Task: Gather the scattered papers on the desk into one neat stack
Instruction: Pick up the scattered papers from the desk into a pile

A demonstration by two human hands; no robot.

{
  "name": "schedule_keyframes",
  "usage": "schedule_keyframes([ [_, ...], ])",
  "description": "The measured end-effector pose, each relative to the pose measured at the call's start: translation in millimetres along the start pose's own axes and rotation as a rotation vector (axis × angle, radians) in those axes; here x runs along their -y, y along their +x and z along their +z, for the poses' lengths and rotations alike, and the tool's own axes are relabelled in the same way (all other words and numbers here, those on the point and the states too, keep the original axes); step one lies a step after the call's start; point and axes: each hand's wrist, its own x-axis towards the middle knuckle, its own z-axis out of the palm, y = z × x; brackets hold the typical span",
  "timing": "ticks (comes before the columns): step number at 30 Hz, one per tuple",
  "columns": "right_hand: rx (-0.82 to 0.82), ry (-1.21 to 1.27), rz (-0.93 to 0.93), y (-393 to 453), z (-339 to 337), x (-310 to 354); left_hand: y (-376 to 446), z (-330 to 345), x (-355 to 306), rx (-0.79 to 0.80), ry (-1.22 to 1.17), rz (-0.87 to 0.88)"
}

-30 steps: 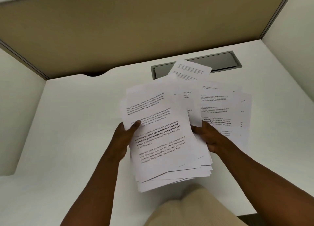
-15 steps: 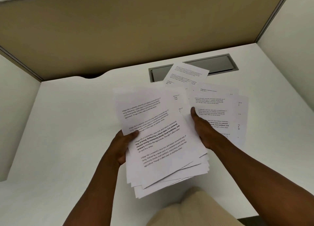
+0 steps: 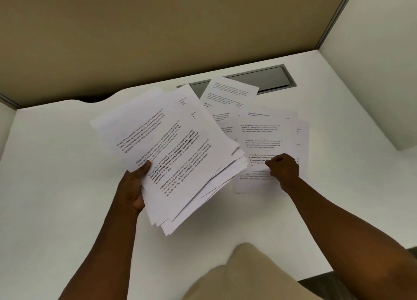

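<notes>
While gripping fanned stack (image 3: pixel 178 155) in left hand (image 3: pixel 133 187), pinching loose sheet (image 3: pixel 259 164) on desk (image 3: pixel 56 164) with right hand (image 3: pixel 283 167).

The top white printed sheet of the fanned paper bundle (image 3: pixel 171 155) carries repeated paragraphs of small black type beginning "Village life is a peaceful, close-knit, and nature-connected way of living. Defined by a slower pace, it is centered around strong community bonds, local traditions, and primary activities like agriculture." One paragraph sets part of that in bold. The loose white sheets (image 3: pixel 266 137) on the white surface (image 3: pixel 56 164) show similar paragraphs, too blurred to read fully.
</notes>
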Motion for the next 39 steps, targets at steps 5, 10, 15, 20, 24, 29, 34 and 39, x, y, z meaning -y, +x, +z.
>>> schedule_keyframes([
  [5,-0.098,-0.231,0.057,17,-22,-29,8,-5,-5,-0.004,0.006,0.016],
  [10,-0.105,-0.358,0.114,23,-24,-46,14,-11,-8,-0.052,-0.006,0.004],
  [15,-0.098,-0.362,0.152,27,-23,-45,22,-26,-10,-0.075,-0.026,0.001],
  [20,-0.092,-0.361,0.198,32,-21,-41,27,-31,-7,-0.092,-0.044,-0.011],
  [24,-0.066,-0.336,0.216,38,-18,-42,27,-33,-7,-0.108,-0.027,-0.007],
  [29,-0.059,-0.417,0.261,38,-23,-40,26,-27,-5,-0.133,-0.024,-0.015],
  [34,-0.109,-0.369,0.372,36,-32,-44,28,-28,-4,-0.127,-0.030,-0.037],
  [39,-0.133,-0.271,0.387,40,-26,-48,27,-23,-2,-0.138,-0.029,-0.042],
])
